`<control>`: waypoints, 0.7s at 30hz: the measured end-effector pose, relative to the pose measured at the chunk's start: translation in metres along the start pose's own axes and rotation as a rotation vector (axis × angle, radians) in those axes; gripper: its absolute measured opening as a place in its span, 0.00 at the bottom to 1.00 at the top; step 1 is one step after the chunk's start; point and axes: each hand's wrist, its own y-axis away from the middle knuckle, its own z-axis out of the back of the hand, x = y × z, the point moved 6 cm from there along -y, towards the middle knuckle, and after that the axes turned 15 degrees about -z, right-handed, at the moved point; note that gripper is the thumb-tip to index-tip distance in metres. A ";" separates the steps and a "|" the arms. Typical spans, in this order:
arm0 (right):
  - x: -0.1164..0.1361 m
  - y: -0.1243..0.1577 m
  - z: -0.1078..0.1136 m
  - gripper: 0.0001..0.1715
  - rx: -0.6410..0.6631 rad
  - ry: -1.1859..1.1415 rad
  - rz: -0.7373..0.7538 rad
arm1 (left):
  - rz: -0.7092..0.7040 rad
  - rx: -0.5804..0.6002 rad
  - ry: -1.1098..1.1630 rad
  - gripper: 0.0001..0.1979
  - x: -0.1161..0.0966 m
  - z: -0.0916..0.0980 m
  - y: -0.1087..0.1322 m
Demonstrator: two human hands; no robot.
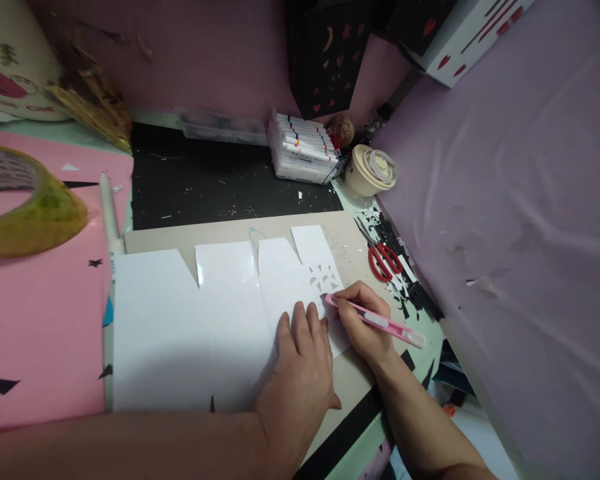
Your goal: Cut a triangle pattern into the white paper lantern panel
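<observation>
A pink craft knife sits in the grip of my right hand, its tip down on a white paper sheet. Just beyond the tip, a cluster of small cut-out shapes pierces the sheet's right panel. My left hand lies flat on the paper with fingers stretched, a little left of the knife tip. Notches divide the sheet's far edge into several flaps. Beneath it lies a beige board.
Red-handled scissors rest among black and white paper scraps on the right. A roll of yellow tape lies on pink paper at left. Behind are a box of markers, a cream pot and hanging black boxes.
</observation>
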 end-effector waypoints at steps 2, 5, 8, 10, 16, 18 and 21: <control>0.001 0.001 -0.001 0.04 0.007 -0.004 0.010 | 0.003 -0.006 -0.003 0.50 0.000 0.001 0.000; 0.003 0.001 0.001 0.04 0.019 -0.021 0.012 | 0.009 0.001 -0.005 0.50 0.000 0.000 0.001; 0.006 -0.005 0.006 0.05 0.109 -0.094 0.004 | 0.017 0.002 -0.004 0.50 0.000 0.000 0.001; 0.009 -0.011 0.009 0.09 0.228 -0.167 0.017 | 0.025 -0.003 -0.002 0.51 0.000 0.000 0.001; 0.009 -0.030 0.009 0.06 0.318 -0.142 0.023 | 0.042 -0.059 -0.009 0.52 0.000 -0.001 0.000; 0.008 -0.033 0.006 0.06 0.289 -0.131 0.028 | 0.046 -0.086 -0.005 0.52 0.000 -0.002 0.000; 0.009 -0.030 0.000 0.08 0.326 -0.161 0.071 | 0.042 -0.118 -0.003 0.51 -0.001 -0.003 0.001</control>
